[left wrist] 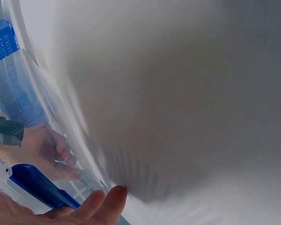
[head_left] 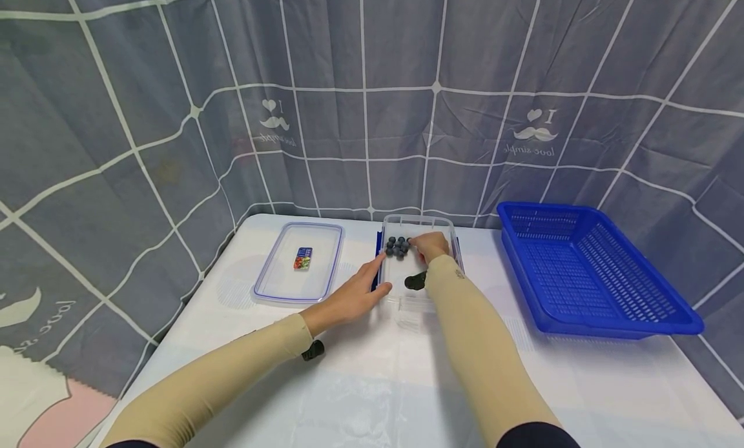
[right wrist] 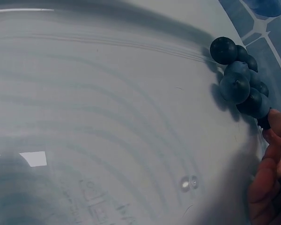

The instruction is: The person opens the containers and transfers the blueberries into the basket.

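A clear plastic container [head_left: 417, 223] stands on the table with blue side latches [left wrist: 37, 185]. Inside it, toward the back, lies a bunch of dark grapes [head_left: 398, 247]. My right hand [head_left: 431, 244] reaches over the container and pinches one end of the bunch [right wrist: 241, 82] between thumb and finger [right wrist: 271, 161]. Against the container's left side is my left hand [head_left: 357, 292], its fingers extended along the wall by the latch. In the left wrist view the left fingertips [left wrist: 113, 201] show beside that latch, with the right hand visible through the clear wall.
To the left lies a clear lid [head_left: 273, 277] with a blue rim and a small colourful label [head_left: 303, 259]. A blue perforated basket [head_left: 581, 267] stands at the right of the white table [head_left: 372, 383]. Behind hangs a grey curtain [head_left: 401, 125] with white lines.
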### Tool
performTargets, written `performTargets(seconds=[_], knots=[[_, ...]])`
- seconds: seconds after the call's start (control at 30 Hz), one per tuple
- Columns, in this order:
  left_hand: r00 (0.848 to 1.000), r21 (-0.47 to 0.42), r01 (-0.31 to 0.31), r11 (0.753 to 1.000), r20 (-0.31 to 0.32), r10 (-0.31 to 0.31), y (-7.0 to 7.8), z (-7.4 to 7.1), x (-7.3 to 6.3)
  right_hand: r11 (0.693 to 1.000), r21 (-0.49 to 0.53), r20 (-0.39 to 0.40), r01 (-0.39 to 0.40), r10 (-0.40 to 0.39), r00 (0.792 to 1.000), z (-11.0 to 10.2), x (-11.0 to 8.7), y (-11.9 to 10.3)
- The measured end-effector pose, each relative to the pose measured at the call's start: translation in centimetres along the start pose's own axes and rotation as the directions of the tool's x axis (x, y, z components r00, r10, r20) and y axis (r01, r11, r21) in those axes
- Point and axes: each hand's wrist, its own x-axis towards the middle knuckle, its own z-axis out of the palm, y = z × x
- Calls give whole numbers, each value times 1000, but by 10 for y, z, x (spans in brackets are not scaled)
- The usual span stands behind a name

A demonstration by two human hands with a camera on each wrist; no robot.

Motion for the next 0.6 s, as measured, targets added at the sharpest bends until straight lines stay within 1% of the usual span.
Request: performTargets(seconds=[0.3,0.6], knots=[[1000,0,8,1000,5,-8,0,-1,0,1000,15,30,10,-10,999,-1,0,0],[1000,5,15,1000,13,-15,1,-1,1,993,118,59,-18,11,998,-6,-2,-1]])
